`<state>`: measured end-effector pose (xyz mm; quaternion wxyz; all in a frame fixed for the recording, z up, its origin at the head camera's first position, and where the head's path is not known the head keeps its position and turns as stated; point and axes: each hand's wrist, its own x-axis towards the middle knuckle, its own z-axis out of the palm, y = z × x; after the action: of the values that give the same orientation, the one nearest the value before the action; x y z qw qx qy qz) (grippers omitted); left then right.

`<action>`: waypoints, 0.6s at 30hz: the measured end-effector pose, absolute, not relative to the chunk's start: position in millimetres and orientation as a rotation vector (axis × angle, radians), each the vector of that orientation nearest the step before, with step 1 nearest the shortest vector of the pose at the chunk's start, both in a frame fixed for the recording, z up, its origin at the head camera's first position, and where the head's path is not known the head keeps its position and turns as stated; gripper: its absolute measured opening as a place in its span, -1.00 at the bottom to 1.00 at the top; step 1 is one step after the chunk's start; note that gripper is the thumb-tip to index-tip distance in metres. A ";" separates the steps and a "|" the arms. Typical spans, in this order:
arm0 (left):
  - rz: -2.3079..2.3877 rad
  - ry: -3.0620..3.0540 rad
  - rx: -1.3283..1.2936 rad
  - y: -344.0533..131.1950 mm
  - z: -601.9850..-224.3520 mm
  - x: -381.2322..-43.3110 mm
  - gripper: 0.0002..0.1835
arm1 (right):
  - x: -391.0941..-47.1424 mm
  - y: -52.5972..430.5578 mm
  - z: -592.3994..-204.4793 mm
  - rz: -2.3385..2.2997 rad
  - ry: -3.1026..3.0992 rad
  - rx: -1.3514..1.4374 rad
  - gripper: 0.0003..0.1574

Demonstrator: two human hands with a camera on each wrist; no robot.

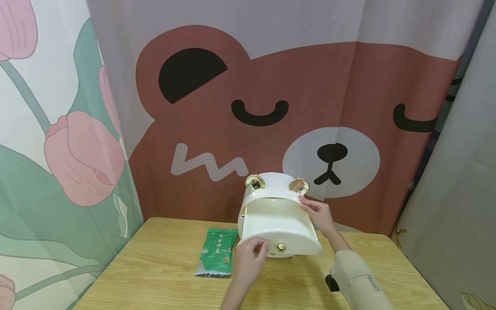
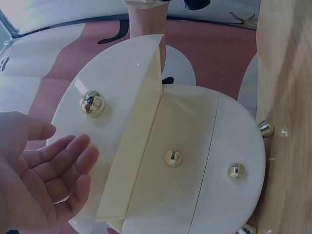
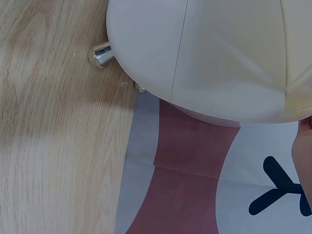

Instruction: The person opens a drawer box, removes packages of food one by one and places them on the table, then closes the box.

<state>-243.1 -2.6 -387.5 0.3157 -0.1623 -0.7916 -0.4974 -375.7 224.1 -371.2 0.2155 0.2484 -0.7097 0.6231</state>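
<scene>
My L hand (image 1: 249,260) loose, holds nothing, by top drwr (image 1: 280,230) frnt | R hand (image 1: 318,214) at box (image 1: 274,181) edge, prob. to keep it still; can't tell if pinching | box on bench (image 1: 155,275), drwr sticks out

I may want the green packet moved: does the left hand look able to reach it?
Probably yes: the left hand looks empty and close beside the green packet, with nothing visibly standing between them.
</scene>
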 end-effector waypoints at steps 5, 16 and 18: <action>-1.474 -2.129 -0.445 1.6 -386.9 -243.2 -0.90 | -375.6 223.8 -371.2 1.735 -1.968 0.675 -0.67; -1.506 -2.185 -0.446 6.3 -386.1 -244.7 -0.84 | -377.2 224.2 -372.0 1.732 -1.964 0.663 -0.67; -1.500 -2.204 -0.443 7.6 -386.6 -245.1 -0.82 | -377.2 224.2 -372.0 1.729 -1.965 0.657 -0.67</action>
<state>-245.1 7.6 -386.6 0.2177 -0.1599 -0.7959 -0.5419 -377.2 224.2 -372.0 0.2199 0.2375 -0.7103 0.6250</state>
